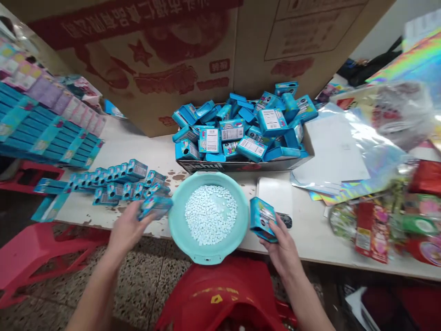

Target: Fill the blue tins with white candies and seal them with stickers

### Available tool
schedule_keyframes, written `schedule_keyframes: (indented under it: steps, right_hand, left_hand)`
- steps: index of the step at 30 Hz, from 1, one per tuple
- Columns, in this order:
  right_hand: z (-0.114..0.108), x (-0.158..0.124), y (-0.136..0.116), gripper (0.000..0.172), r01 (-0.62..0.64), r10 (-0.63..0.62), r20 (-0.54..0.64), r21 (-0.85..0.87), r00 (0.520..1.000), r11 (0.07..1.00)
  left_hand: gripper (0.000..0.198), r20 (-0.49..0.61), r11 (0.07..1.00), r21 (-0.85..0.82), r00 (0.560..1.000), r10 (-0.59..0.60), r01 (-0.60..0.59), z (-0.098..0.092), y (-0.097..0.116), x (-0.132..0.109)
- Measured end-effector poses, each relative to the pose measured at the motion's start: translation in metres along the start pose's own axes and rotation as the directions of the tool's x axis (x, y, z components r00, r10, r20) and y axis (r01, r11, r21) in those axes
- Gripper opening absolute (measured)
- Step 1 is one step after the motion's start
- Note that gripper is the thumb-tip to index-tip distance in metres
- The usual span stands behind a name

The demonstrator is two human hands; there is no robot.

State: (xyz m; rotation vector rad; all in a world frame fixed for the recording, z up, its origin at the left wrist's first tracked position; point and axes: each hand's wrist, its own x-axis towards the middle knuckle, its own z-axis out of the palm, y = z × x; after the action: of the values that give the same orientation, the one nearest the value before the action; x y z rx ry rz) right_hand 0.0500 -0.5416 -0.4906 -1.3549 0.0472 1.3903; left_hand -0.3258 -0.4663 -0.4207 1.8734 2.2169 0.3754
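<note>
The left hand [126, 230] is closed around a small blue carton [155, 205], blurred in the view, held just left of a teal plastic basin [179, 225] and just beside the near end of the rows of small blue cartons [120, 181] lined up on the white bench [138, 147]. The right hand [280, 243] grips a second small blue carton [262, 218], fingers wrapped around its lower side, just right of the basin's rim. The basin stands at the near edge of the bench and holds a heap of small pale tablets [211, 214]. Behind it, an open cardboard tray [241, 165] is piled with loose blue cartons [241, 126]. A large brown cardboard box [206, 55] stands behind the tray. Flat blue packs [41, 133] are stacked at far left, and shiny foil bags [375, 161] lie at right.
</note>
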Motion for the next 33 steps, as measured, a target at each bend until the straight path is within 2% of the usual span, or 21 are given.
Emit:
schedule_keyframes:
  steps: [2, 4, 7, 9, 12, 14, 15, 16, 17, 19, 20, 21, 22, 24, 26, 27, 28, 29, 31, 32, 33]
  right_hand:
    - [0.015, -0.001, -0.001, 0.071, -0.070, 0.069, 0.042, 0.029, 0.997, 0.997]
    - [0.026, -0.002, 0.000, 0.069, -0.123, 0.120, 0.082, 0.038, 0.989, 0.992]
    - [0.031, -0.004, 0.002, 0.069, -0.132, 0.131, 0.104, 0.006, 0.986, 0.991]
    - [0.030, -0.006, 0.003, 0.074, -0.112, 0.115, 0.093, -0.035, 0.989, 0.993]
    - [0.029, -0.010, 0.006, 0.077, -0.111, 0.119, 0.084, -0.098, 0.989, 0.989]
    - [0.035, -0.016, 0.011, 0.078, -0.131, 0.150, 0.129, -0.147, 0.980, 0.980]
    - [0.039, -0.019, 0.015, 0.079, -0.144, 0.174, 0.166, -0.174, 0.971, 0.974]
    - [0.044, -0.023, 0.020, 0.080, -0.161, 0.203, 0.207, -0.203, 0.957, 0.966]
    - [0.049, -0.028, 0.025, 0.080, -0.180, 0.238, 0.248, -0.234, 0.939, 0.955]
    - [0.055, -0.035, 0.035, 0.075, -0.209, 0.297, 0.316, -0.285, 0.901, 0.936]
    - [0.056, -0.038, 0.039, 0.072, -0.198, 0.301, 0.347, -0.303, 0.888, 0.932]
    - [0.056, -0.039, 0.043, 0.071, -0.150, 0.270, 0.378, -0.318, 0.886, 0.936]
    - [0.053, -0.040, 0.045, 0.072, -0.055, 0.198, 0.406, -0.337, 0.892, 0.940]
    - [0.046, -0.040, 0.046, 0.073, 0.232, -0.038, 0.448, -0.387, 0.893, 0.893]
    - [0.038, -0.037, 0.043, 0.060, 0.460, -0.244, 0.465, -0.434, 0.851, 0.775]
    - [0.033, -0.034, 0.041, 0.052, 0.506, -0.299, 0.455, -0.445, 0.839, 0.739]
    - [0.029, -0.031, 0.039, 0.046, 0.512, -0.328, 0.428, -0.446, 0.842, 0.734]
    - [0.026, -0.027, 0.038, 0.043, 0.496, -0.346, 0.382, -0.431, 0.857, 0.754]
    - [0.019, -0.014, 0.036, 0.046, 0.439, -0.382, 0.222, -0.349, 0.897, 0.828]
    - [0.017, -0.007, 0.036, 0.048, 0.412, -0.392, 0.127, -0.286, 0.911, 0.865]
    - [0.015, 0.001, 0.036, 0.049, 0.389, -0.389, 0.043, -0.217, 0.920, 0.896]
  left_hand:
    - [0.038, 0.033, 0.980, 0.160, 0.992, -0.126, 0.119, 0.018, -0.048, 0.007]
    - [0.037, 0.035, 0.954, 0.222, 0.976, -0.214, 0.201, 0.044, -0.079, 0.016]
    - [0.044, -0.040, 0.945, 0.174, 0.961, -0.273, 0.276, 0.071, -0.101, 0.028]
    - [0.052, -0.091, 0.946, 0.135, 0.954, -0.286, 0.296, 0.075, -0.102, 0.028]
    - [0.059, -0.190, 0.969, 0.125, 0.964, -0.189, 0.214, 0.065, -0.076, 0.011]
    - [0.058, -0.205, 0.996, 0.087, 0.978, 0.026, -0.008, 0.060, -0.039, -0.009]
    - [0.055, -0.147, 0.983, 0.029, 0.972, 0.182, -0.180, 0.060, -0.017, -0.018]
    - [0.053, -0.044, 0.932, -0.052, 0.933, 0.357, -0.359, 0.063, 0.006, -0.028]
    - [0.050, 0.061, 0.853, -0.139, 0.855, 0.515, -0.504, 0.066, 0.027, -0.035]
    - [0.040, 0.212, 0.679, -0.335, 0.650, 0.730, -0.653, 0.075, 0.065, -0.046]
    - [0.038, 0.252, 0.631, -0.423, 0.585, 0.771, -0.650, 0.079, 0.078, -0.048]
    - [0.037, 0.277, 0.616, -0.497, 0.561, 0.780, -0.611, 0.081, 0.089, -0.050]
    - [0.035, 0.301, 0.627, -0.557, 0.572, 0.764, -0.545, 0.082, 0.097, -0.050]
    - [0.031, 0.387, 0.670, -0.644, 0.598, 0.702, -0.370, 0.082, 0.106, -0.049]
    - [0.032, 0.503, 0.682, -0.699, 0.531, 0.682, -0.215, 0.082, 0.110, -0.044]
    - [0.035, 0.538, 0.683, -0.711, 0.497, 0.680, -0.165, 0.084, 0.110, -0.040]
    - [0.036, 0.549, 0.691, -0.709, 0.506, 0.665, -0.141, 0.089, 0.109, -0.033]
    - [0.036, 0.534, 0.718, -0.682, 0.578, 0.618, -0.139, 0.096, 0.107, -0.025]
    - [0.035, 0.413, 0.835, -0.531, 0.817, 0.402, -0.143, 0.116, 0.101, -0.004]
    - [0.035, 0.323, 0.902, -0.417, 0.910, 0.262, -0.111, 0.130, 0.099, 0.007]
    - [0.037, 0.243, 0.951, -0.302, 0.960, 0.140, -0.062, 0.144, 0.098, 0.017]
